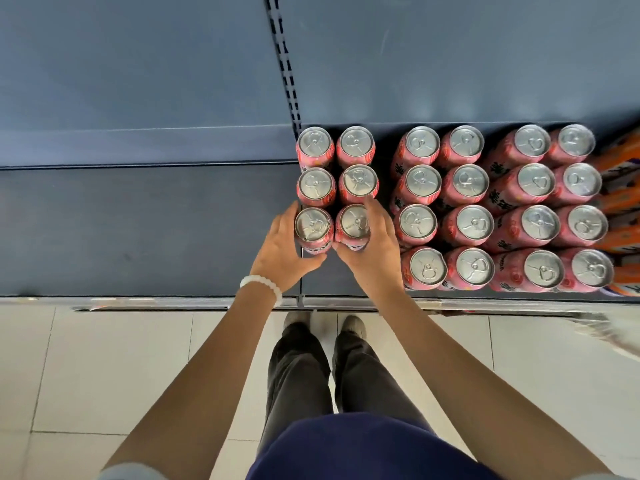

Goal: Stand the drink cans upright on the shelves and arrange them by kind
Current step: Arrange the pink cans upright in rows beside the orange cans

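Note:
Pink drink cans stand upright on a dark blue shelf. A two-wide block of them sits at the shelf's middle. My left hand grips the front left can of that block, with fingers on its left side and thumb under its front. My right hand grips the front right can, fingers reaching up its right side. Both cans are upright and stand side by side. To the right stands a larger block of several pink cans, four rows deep.
Orange packs sit at the far right edge of the shelf. The shelf's left half is bare. A metal front rail runs along the shelf edge. Below it are pale floor tiles and my legs and shoes.

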